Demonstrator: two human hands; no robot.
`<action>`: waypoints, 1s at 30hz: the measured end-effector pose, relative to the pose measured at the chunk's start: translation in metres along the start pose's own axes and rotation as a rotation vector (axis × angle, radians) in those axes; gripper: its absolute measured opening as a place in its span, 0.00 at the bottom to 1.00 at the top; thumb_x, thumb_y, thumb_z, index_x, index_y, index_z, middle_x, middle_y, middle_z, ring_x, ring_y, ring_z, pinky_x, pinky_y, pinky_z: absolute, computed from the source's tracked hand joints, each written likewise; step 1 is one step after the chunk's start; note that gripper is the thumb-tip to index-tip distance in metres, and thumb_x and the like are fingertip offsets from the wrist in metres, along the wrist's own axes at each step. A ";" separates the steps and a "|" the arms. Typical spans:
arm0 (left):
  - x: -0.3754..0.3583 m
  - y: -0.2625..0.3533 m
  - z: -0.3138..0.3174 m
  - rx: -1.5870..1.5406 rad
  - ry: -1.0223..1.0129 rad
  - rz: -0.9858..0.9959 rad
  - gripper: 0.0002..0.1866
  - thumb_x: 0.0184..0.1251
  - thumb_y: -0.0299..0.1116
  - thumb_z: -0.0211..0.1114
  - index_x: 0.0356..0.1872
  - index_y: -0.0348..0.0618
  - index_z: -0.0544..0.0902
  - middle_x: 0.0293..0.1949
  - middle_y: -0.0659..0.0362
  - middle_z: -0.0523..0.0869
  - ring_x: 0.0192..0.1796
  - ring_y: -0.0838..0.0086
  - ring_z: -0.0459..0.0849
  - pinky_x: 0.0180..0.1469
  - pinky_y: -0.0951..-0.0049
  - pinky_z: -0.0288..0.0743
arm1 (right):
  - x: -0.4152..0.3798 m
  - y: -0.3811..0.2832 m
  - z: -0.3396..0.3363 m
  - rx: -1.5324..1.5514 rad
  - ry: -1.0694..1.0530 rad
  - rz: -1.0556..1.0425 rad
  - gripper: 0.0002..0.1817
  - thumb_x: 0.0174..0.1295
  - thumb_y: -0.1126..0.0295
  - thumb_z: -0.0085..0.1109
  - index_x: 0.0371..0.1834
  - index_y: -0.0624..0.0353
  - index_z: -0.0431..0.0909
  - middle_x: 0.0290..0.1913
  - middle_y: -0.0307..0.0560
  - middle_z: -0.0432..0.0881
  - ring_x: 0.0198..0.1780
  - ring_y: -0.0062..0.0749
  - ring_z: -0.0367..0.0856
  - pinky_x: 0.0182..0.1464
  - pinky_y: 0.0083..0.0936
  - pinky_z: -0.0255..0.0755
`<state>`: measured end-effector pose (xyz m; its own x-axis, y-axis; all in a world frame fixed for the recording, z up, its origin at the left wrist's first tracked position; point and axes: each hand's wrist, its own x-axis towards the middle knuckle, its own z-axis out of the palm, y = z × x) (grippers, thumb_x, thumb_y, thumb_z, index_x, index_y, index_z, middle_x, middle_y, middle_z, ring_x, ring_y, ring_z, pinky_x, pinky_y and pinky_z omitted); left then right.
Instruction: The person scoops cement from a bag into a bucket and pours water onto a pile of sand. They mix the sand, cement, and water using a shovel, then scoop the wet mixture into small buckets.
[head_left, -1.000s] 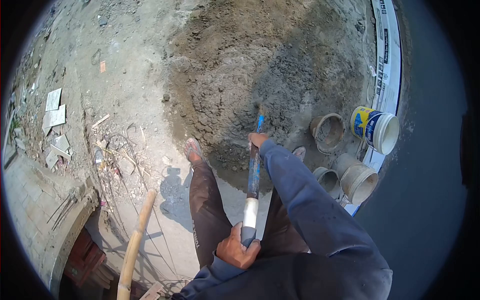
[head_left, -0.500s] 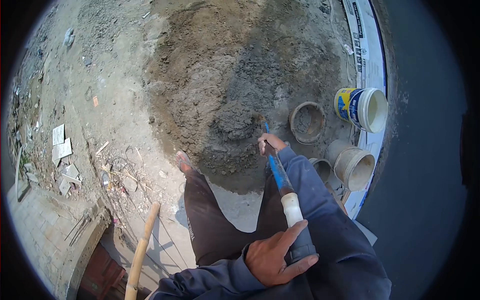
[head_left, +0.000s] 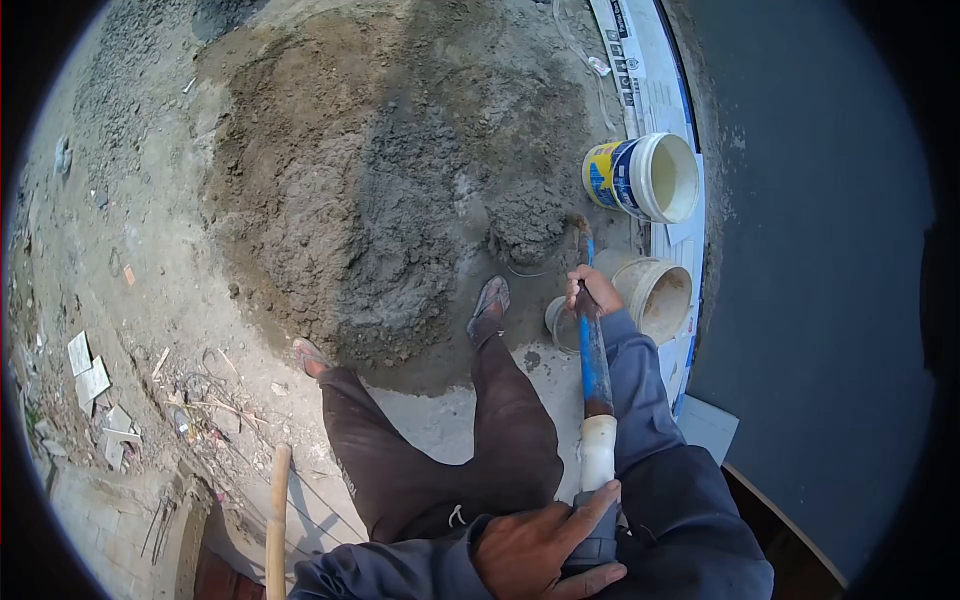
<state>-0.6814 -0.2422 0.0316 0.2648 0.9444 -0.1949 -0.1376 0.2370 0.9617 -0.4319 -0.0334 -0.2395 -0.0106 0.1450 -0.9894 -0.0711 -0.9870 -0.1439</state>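
Both hands are on a shovel (head_left: 590,360) with a blue, rust-worn shaft and a white and grey handle end. My left hand (head_left: 545,545) is closed around the grey end, close to my body. Farther down, my right hand (head_left: 595,288) wraps the shaft. A lump of wet mortar (head_left: 528,222) sits at the blade end and hides the blade. It covers most of a round pan, whose rim (head_left: 525,273) shows below it. To the left spreads a large heap of grey mortar (head_left: 400,230).
A yellow and blue bucket (head_left: 610,178) lies tilted at the right, above a dirty bucket (head_left: 660,300) and a smaller container (head_left: 562,325). White printed sheets (head_left: 645,70) line a dark surface (head_left: 800,250). A bamboo pole (head_left: 277,520) and broken tiles (head_left: 90,380) are at left.
The shovel's mortar load has moved right, from beside the heap to over the round pan. My right foot now shows beside the heap. The view has shifted right.
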 end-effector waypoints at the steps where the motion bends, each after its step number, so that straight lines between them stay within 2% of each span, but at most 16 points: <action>1: -0.012 -0.013 -0.015 0.081 -0.096 -0.153 0.38 0.56 0.52 0.64 0.62 0.38 0.65 0.28 0.49 0.80 0.26 0.58 0.81 0.28 0.64 0.75 | 0.000 0.005 0.005 -0.007 0.011 -0.003 0.11 0.56 0.72 0.50 0.18 0.54 0.61 0.14 0.37 0.65 0.13 0.24 0.64 0.16 0.23 0.62; 2: -0.026 -0.030 -0.030 0.161 -0.196 -0.308 0.38 0.59 0.52 0.62 0.64 0.37 0.63 0.27 0.50 0.81 0.23 0.60 0.82 0.25 0.65 0.75 | 0.001 0.022 0.019 -0.100 0.145 -0.159 0.10 0.55 0.71 0.52 0.20 0.55 0.63 0.16 0.38 0.66 0.15 0.25 0.67 0.17 0.23 0.65; 3: -0.039 -0.053 -0.043 0.316 -0.115 -0.417 0.38 0.57 0.50 0.64 0.64 0.38 0.64 0.30 0.48 0.83 0.26 0.57 0.83 0.26 0.63 0.76 | 0.005 0.043 0.034 -0.191 0.276 -0.312 0.09 0.54 0.70 0.54 0.22 0.56 0.64 0.17 0.39 0.68 0.17 0.26 0.70 0.18 0.24 0.68; 4: -0.066 -0.098 -0.045 0.485 -0.044 -0.516 0.39 0.51 0.49 0.66 0.63 0.41 0.65 0.29 0.46 0.82 0.25 0.55 0.83 0.25 0.58 0.75 | 0.029 0.070 0.045 -0.113 0.378 -0.392 0.08 0.53 0.71 0.55 0.26 0.58 0.64 0.19 0.41 0.69 0.18 0.28 0.72 0.19 0.25 0.70; 5: -0.099 -0.158 -0.038 0.613 0.145 -0.548 0.36 0.47 0.46 0.68 0.60 0.46 0.68 0.31 0.47 0.83 0.30 0.54 0.84 0.30 0.55 0.76 | 0.060 0.102 0.052 -0.035 0.479 -0.467 0.10 0.52 0.72 0.56 0.31 0.61 0.64 0.20 0.44 0.70 0.18 0.30 0.73 0.19 0.27 0.71; 6: -0.114 -0.205 -0.041 0.705 0.030 -0.832 0.30 0.44 0.41 0.70 0.52 0.50 0.73 0.35 0.49 0.83 0.35 0.53 0.84 0.35 0.54 0.76 | 0.081 0.127 0.061 -0.024 0.502 -0.480 0.12 0.52 0.74 0.55 0.34 0.62 0.62 0.22 0.46 0.70 0.18 0.31 0.73 0.20 0.29 0.72; 7: -0.135 -0.274 -0.038 0.675 0.004 -0.980 0.24 0.43 0.39 0.70 0.46 0.54 0.74 0.37 0.52 0.83 0.39 0.53 0.83 0.40 0.54 0.76 | 0.096 0.151 0.066 -0.014 0.527 -0.486 0.14 0.52 0.75 0.55 0.37 0.62 0.60 0.23 0.48 0.70 0.18 0.32 0.73 0.20 0.31 0.73; 10: -0.160 -0.370 -0.050 0.733 -0.026 -1.015 0.22 0.43 0.38 0.69 0.43 0.55 0.74 0.38 0.54 0.83 0.41 0.52 0.83 0.41 0.54 0.76 | 0.130 0.189 0.071 -0.048 0.621 -0.377 0.16 0.51 0.76 0.55 0.37 0.60 0.57 0.23 0.47 0.70 0.17 0.34 0.73 0.20 0.34 0.73; 12: -0.180 -0.403 -0.055 0.695 0.004 -0.895 0.21 0.44 0.38 0.69 0.42 0.55 0.74 0.38 0.54 0.83 0.42 0.52 0.82 0.41 0.55 0.76 | 0.138 0.197 0.069 0.051 0.561 -0.392 0.16 0.51 0.76 0.55 0.37 0.59 0.57 0.23 0.47 0.70 0.18 0.35 0.73 0.21 0.36 0.73; 15: -0.182 -0.411 -0.056 0.696 0.071 -0.797 0.18 0.45 0.36 0.68 0.39 0.54 0.74 0.36 0.55 0.81 0.39 0.52 0.82 0.40 0.54 0.75 | 0.114 0.205 0.060 0.198 0.492 -0.448 0.17 0.50 0.77 0.55 0.39 0.60 0.57 0.23 0.48 0.69 0.17 0.35 0.72 0.21 0.37 0.73; 19: -0.185 -0.363 -0.014 0.753 0.229 -0.740 0.18 0.43 0.36 0.68 0.39 0.53 0.75 0.33 0.55 0.80 0.37 0.53 0.81 0.37 0.53 0.75 | 0.047 0.175 0.066 0.250 0.490 -0.460 0.16 0.49 0.78 0.53 0.39 0.59 0.57 0.21 0.47 0.68 0.16 0.34 0.71 0.20 0.36 0.73; 20: -0.190 -0.350 -0.001 0.731 0.293 -0.688 0.18 0.42 0.36 0.69 0.38 0.53 0.75 0.32 0.56 0.80 0.35 0.54 0.81 0.36 0.54 0.75 | 0.038 0.171 0.064 0.246 0.414 -0.496 0.18 0.49 0.77 0.54 0.41 0.61 0.57 0.20 0.46 0.68 0.16 0.33 0.70 0.19 0.34 0.71; 21: -0.189 -0.330 0.013 0.753 0.299 -0.745 0.18 0.42 0.36 0.69 0.37 0.53 0.75 0.31 0.56 0.80 0.33 0.55 0.81 0.34 0.55 0.75 | 0.030 0.168 0.063 0.239 0.338 -0.524 0.20 0.48 0.77 0.55 0.43 0.62 0.57 0.19 0.45 0.68 0.15 0.32 0.70 0.17 0.32 0.69; 24: -0.182 -0.304 0.042 0.680 0.397 -0.711 0.19 0.42 0.37 0.69 0.38 0.51 0.75 0.30 0.56 0.80 0.31 0.56 0.82 0.32 0.57 0.76 | 0.021 0.143 0.078 0.119 0.237 -0.519 0.16 0.49 0.77 0.52 0.39 0.61 0.58 0.20 0.45 0.67 0.15 0.31 0.68 0.15 0.32 0.68; 27: -0.147 -0.279 0.033 0.500 0.419 -0.754 0.21 0.45 0.37 0.69 0.42 0.48 0.73 0.32 0.53 0.81 0.32 0.54 0.82 0.33 0.55 0.75 | 0.041 0.104 0.118 -0.093 0.282 -0.606 0.13 0.49 0.74 0.53 0.35 0.61 0.60 0.20 0.45 0.67 0.15 0.30 0.68 0.15 0.30 0.67; 30: -0.115 -0.262 -0.002 0.457 0.517 -0.767 0.22 0.46 0.37 0.68 0.43 0.46 0.72 0.33 0.50 0.81 0.33 0.52 0.82 0.34 0.54 0.75 | 0.105 0.071 0.160 -0.280 0.206 -0.598 0.12 0.49 0.73 0.54 0.34 0.61 0.62 0.20 0.45 0.67 0.15 0.31 0.69 0.16 0.31 0.69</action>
<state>-0.6776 -0.4126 -0.1987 -0.3293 0.5839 -0.7421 0.2994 0.8099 0.5044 -0.5978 -0.0771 -0.3502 0.1422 0.6815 -0.7178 0.2551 -0.7259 -0.6387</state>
